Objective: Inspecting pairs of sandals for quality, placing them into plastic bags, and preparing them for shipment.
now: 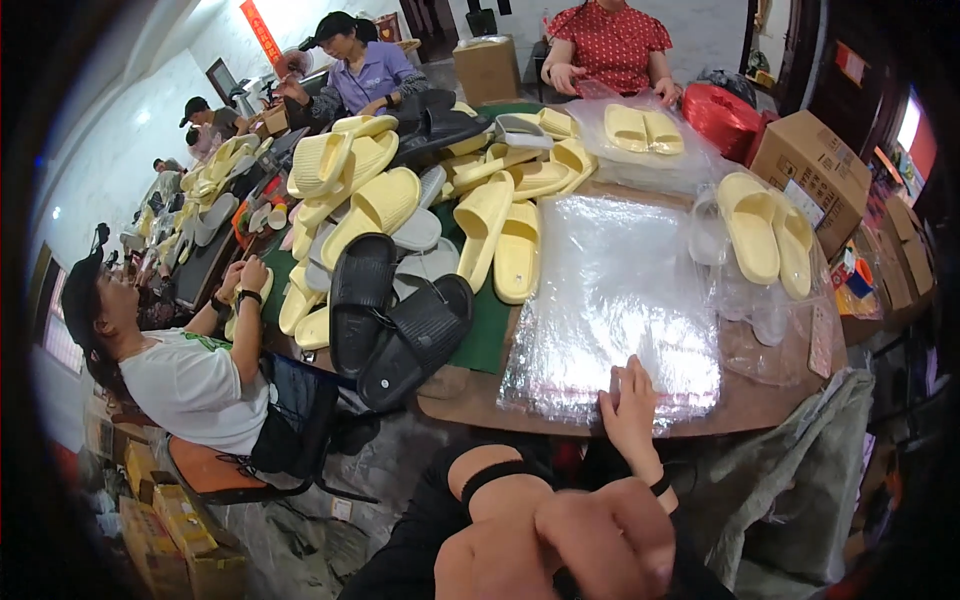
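My right hand (631, 408), fingers stretched out, rests on the near edge of a stack of clear plastic bags (610, 290). Close to the camera, my left hand (560, 540) is large and blurred with curled fingers; anything inside them is hidden. Left of the bags lie a pair of yellow slide slippers (517, 250) and a black pair (415, 338). On the right, another yellow pair (755, 230) lies on loose clear plastic, beside a grey slipper (708, 228). Beyond the stack, bagged yellow slippers (645, 132) lie before a person in red.
A slipper pile (375, 205) covers the table's left. A red plastic roll (720, 122) and cardboard box (812, 170) stand at far right. Seated at left is a co-worker in white (200, 385); another in purple (368, 75) works behind. Grey sacking (800, 470) hangs at right.
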Action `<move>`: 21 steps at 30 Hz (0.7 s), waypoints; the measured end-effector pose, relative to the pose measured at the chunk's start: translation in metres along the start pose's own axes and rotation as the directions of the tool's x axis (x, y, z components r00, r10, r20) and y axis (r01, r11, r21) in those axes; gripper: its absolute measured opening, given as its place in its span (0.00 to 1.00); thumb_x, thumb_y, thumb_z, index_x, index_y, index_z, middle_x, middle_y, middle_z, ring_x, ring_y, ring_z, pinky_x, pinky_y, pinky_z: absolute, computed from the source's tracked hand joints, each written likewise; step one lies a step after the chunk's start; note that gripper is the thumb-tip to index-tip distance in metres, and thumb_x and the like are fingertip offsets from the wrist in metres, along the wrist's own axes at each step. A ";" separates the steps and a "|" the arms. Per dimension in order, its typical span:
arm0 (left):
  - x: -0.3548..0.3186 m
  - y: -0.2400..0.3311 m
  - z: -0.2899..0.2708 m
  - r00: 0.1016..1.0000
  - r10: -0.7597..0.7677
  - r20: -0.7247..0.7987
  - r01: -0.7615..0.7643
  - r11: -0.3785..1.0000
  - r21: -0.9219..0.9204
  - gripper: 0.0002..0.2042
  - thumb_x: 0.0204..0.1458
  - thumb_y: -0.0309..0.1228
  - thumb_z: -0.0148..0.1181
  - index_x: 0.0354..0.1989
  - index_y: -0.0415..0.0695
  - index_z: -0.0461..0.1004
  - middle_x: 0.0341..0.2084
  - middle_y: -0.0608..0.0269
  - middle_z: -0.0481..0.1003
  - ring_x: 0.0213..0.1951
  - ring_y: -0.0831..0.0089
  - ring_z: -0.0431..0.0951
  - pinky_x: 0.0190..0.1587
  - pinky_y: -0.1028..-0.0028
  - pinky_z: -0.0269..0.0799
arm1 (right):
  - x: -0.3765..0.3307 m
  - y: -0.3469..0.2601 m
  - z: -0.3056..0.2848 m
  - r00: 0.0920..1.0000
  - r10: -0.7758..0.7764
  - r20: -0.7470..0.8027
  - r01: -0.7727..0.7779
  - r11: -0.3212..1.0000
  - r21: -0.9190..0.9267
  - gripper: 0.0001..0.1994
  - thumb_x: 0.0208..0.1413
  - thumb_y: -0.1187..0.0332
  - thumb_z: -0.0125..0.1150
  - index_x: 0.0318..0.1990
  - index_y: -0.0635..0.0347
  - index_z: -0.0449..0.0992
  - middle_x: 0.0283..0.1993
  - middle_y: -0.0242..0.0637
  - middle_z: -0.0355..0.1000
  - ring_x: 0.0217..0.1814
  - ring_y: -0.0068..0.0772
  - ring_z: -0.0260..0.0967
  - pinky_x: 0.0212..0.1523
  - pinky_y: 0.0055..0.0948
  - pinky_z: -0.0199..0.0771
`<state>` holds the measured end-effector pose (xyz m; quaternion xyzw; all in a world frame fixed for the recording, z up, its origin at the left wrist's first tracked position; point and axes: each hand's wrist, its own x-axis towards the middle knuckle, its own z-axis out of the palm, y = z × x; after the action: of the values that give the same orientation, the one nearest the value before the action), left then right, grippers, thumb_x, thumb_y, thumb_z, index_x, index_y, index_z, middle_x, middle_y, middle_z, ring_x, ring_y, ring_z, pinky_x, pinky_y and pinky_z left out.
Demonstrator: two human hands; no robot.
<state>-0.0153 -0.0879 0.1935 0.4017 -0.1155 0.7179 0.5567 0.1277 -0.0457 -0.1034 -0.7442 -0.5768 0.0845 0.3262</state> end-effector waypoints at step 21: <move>0.007 -0.014 -0.028 0.941 0.186 0.281 -0.163 0.981 -0.104 0.01 0.52 0.36 0.61 0.32 0.59 0.75 0.31 0.77 0.74 0.42 0.75 0.67 0.51 0.68 0.54 | -0.006 -0.006 0.010 0.997 -0.018 -0.075 0.009 0.992 -0.122 0.21 0.54 0.65 0.52 0.55 0.63 0.65 0.66 0.51 0.53 0.67 0.52 0.50 0.63 0.47 0.48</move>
<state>-0.0154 -0.0606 0.1763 0.4682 -0.2592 0.6928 0.4833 0.1158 -0.0461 -0.1088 -0.7614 -0.5731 0.0188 0.3023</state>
